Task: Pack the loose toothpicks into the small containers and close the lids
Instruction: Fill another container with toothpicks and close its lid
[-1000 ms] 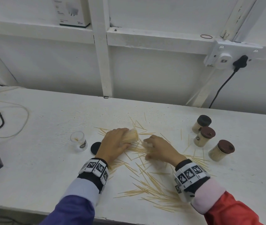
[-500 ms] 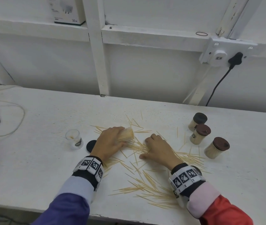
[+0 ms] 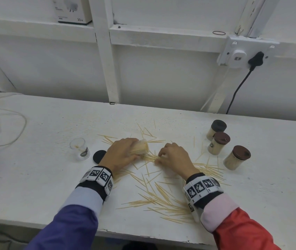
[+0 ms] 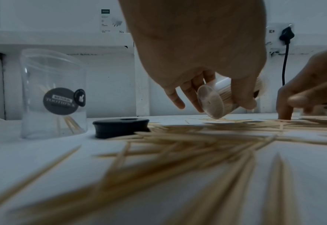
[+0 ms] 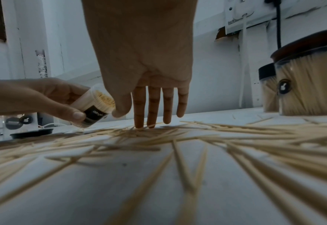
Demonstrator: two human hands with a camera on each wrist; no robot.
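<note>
a: loose toothpicks [image 3: 159, 196] were scattered flat across the white bench [image 3: 35, 186], thickest near the front edge, thinner toward the wall. why was the held container [image 3: 141, 148] tilted?

b: left hand [image 3: 121, 154] had fingers and thumb curled round it, mouth tipped toward the right hand, base toward the wrist cam. looked nearly full of sticks. my read: the tilt let sticks slide in sideways instead of dropping in end-on.

a: right hand [image 3: 175, 158]?

b: fingers straight and close together, tips pressed down on a small heap just beside the container mouth. holding nothing that i could see. likely raking sticks parallel before a pinch.

a: black lid [image 3: 99, 156]?

b: lay flat on the bench left of the left hand, probably parked for that container. a clear container [image 3: 79, 148] stood upright beyond it, a few sticks inside, uncapped.

a: done ones?

b: three capped containers [image 3: 219, 143] stood upright at the right, packed, well apart from the hands. roughly mid-task.
</note>
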